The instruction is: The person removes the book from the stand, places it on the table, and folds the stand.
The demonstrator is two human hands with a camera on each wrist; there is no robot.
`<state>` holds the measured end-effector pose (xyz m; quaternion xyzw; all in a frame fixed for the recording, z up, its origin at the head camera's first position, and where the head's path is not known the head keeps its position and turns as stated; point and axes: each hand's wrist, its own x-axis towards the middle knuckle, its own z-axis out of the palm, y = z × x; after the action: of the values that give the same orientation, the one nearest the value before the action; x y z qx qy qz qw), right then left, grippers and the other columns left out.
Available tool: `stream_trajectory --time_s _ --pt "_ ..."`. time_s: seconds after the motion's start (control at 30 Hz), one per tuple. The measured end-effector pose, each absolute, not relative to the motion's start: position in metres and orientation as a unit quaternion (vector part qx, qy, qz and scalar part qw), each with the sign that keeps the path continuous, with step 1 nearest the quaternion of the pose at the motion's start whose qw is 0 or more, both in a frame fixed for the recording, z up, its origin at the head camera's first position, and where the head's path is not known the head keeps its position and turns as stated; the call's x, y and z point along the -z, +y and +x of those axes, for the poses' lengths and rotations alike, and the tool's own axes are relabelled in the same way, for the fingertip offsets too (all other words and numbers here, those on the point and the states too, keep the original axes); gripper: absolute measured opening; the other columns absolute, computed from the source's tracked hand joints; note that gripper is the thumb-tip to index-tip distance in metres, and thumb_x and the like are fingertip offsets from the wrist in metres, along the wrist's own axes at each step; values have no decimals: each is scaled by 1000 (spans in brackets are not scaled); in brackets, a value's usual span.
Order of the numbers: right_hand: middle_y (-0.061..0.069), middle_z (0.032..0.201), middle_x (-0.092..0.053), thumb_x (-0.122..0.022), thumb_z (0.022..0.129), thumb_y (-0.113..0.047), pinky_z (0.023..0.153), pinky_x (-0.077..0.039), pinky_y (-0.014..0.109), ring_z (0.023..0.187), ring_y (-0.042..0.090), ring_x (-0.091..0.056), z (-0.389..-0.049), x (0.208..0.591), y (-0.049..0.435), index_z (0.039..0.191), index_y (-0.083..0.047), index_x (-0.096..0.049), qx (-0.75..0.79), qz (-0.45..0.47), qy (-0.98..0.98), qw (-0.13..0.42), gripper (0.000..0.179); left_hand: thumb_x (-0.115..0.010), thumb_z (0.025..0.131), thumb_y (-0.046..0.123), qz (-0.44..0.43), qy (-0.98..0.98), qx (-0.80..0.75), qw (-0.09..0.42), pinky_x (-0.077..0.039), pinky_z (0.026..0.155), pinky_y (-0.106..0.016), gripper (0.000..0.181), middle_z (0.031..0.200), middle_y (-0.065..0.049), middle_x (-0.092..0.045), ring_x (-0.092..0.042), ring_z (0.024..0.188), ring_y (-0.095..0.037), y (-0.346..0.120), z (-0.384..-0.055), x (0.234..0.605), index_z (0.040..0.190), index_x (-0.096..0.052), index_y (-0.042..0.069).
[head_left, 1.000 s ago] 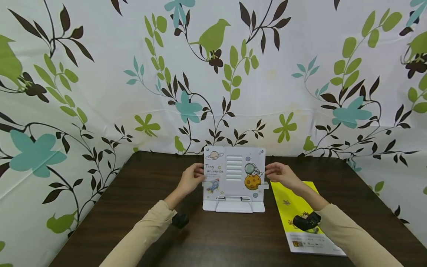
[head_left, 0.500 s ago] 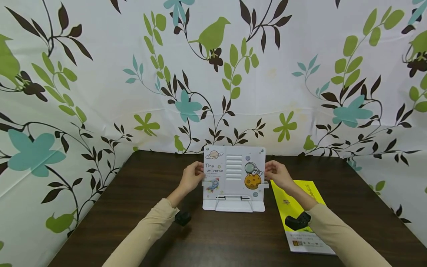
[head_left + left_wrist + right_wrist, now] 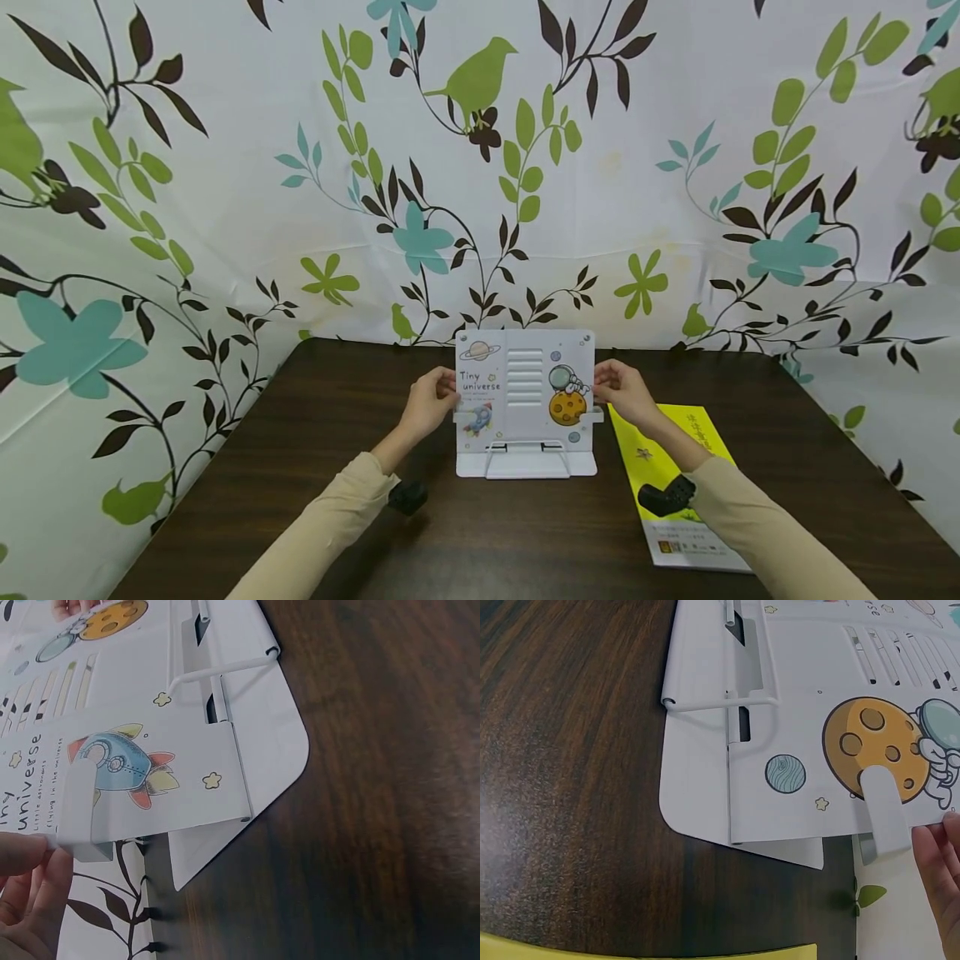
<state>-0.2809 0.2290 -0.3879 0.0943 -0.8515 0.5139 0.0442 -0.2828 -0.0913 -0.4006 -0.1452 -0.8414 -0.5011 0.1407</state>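
Observation:
A white metal book stand [image 3: 525,392] with a space print and the words "Tiny universe" stands upright at the middle of the table. My left hand [image 3: 430,398] pinches its left edge, the thumb in front and the other fingers behind the panel. On the opposite edge my right hand [image 3: 624,392] grips the panel just above the side clip. In the left wrist view, a white clip [image 3: 79,806] hooks over the panel beside the rocket picture. The other clip [image 3: 885,806] lies over the orange moon in the right wrist view. A wire page holder [image 3: 527,458] rises in front of the base.
A yellow and white book [image 3: 641,475] lies flat on the dark wooden table [image 3: 480,542], partly under my right forearm. Behind the table hangs a white cloth [image 3: 600,192] printed with leaves and birds.
My right hand has closed in on the stand's right edge, and its forearm has shifted left, uncovering more of the yellow book. The stand has barely moved.

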Motion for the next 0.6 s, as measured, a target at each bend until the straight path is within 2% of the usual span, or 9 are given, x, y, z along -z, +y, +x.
stream_trajectory --time_s 0.2,0.37,0.6 --pt "20 89 -56 -54 85 7 69 -54 32 80 29 -57 -284 386 226 104 8 -51 -506 105 -855 49 19 -62 75 -10 -153 -840 502 138 -49 64 -32 18 82 -12 -61 -61 73 -23 -95 -273 402 92 -59 -5" --pt "20 89 -56 -55 85 7 68 -54 30 79 26 -57 -288 386 225 104 8 -51 -501 111 -856 53 20 -62 75 -11 -150 -835 511 138 -49 63 -30 18 81 -12 -61 -61 72 -22 -94 -263 402 92 -59 -5" --pt "20 90 -56 -54 85 7 67 -52 23 77 24 -55 -294 390 223 106 8 -52 -508 114 -852 59 21 -62 76 -11 -142 -827 527 134 -48 60 -24 18 81 -11 -61 -60 72 -21 -93 -250 404 92 -59 -4"
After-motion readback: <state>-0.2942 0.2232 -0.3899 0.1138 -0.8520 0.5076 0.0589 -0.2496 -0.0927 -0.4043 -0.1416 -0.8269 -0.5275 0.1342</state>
